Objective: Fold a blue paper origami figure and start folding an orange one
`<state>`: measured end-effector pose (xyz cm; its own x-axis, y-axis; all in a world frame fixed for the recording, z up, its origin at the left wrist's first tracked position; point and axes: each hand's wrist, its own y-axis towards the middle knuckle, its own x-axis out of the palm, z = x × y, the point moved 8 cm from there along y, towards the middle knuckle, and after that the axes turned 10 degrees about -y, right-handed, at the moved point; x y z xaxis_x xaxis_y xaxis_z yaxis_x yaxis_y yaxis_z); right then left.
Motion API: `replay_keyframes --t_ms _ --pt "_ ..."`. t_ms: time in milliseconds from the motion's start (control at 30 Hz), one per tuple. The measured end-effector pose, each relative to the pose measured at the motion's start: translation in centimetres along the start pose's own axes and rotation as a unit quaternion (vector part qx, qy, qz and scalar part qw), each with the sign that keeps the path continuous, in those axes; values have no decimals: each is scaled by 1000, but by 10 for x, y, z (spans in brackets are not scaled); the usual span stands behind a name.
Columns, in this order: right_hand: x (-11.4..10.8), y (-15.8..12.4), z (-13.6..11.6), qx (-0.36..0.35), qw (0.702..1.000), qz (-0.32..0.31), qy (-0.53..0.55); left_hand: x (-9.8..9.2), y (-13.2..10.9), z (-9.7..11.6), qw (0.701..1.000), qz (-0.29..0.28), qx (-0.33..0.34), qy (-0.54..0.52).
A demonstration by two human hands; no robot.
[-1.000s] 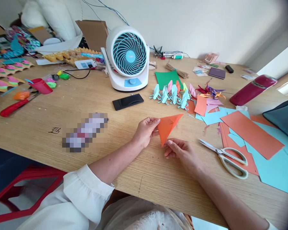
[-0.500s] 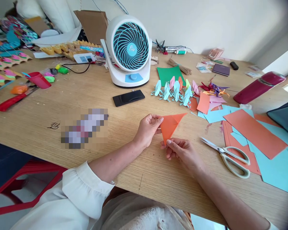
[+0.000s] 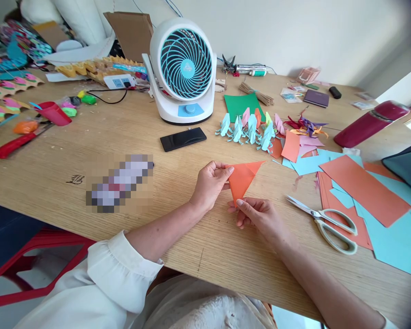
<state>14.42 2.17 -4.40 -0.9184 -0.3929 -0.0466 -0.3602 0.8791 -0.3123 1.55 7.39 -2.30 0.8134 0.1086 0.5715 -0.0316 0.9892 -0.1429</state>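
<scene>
The right hand (image 3: 260, 218) pinches the lower tip of a folded orange paper triangle (image 3: 242, 179) between thumb and fingers. The left hand (image 3: 208, 185) has its fingertips closed on the left corner. The triangle hangs just above the wooden table (image 3: 89, 151), its right corner free. Scissors (image 3: 325, 221) lie near the right hand on loose orange and blue sheets (image 3: 363, 189). Farther off are a black phone (image 3: 183, 139), a row of light-blue origami figures (image 3: 246, 130) and a desk fan (image 3: 183, 68). Held by only two corners, the layers could slide apart if either pinch pulls unevenly, leaving a crooked crease. A draught from the fan could also lift the free corner.
</scene>
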Motion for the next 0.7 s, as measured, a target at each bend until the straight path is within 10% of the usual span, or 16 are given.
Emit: replay_keyframes --t_ms 700 --pt "-2 1 2 16 998 -5 59 1 -1 4 1000 -5 4 4"
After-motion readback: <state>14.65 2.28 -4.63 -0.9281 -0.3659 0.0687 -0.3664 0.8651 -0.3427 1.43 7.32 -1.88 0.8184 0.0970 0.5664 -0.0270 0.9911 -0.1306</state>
